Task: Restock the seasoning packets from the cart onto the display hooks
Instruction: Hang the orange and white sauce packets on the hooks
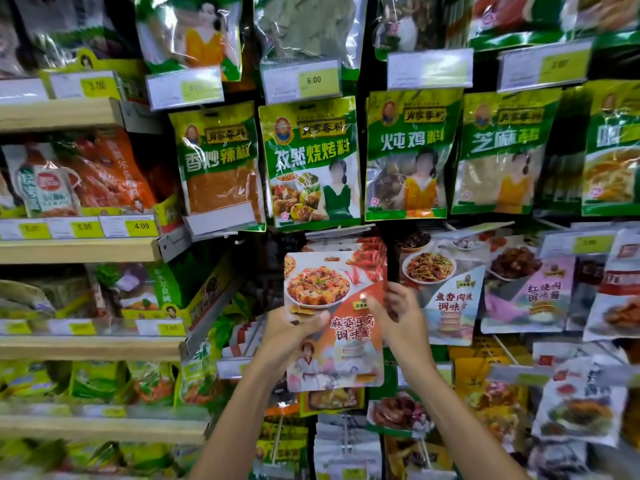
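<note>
Two hands: left hand [294, 329], right hand [403, 320]. One orange packet [346, 330] gripped between them. Five green packets [311, 164] hanging in the row just above, the fifth cut by the frame edge. Four wooden shelves [76, 251] at left. Five price tags [300, 81] along the top row, plus one partly out of view.

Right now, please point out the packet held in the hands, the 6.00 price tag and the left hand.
packet [351, 329]: head view, its front, on the red lettering.
6.00 price tag [313, 80]: head view, its yellow part, on the number.
left hand [291, 332]: head view, middle of the hand, below the thumb.
</note>
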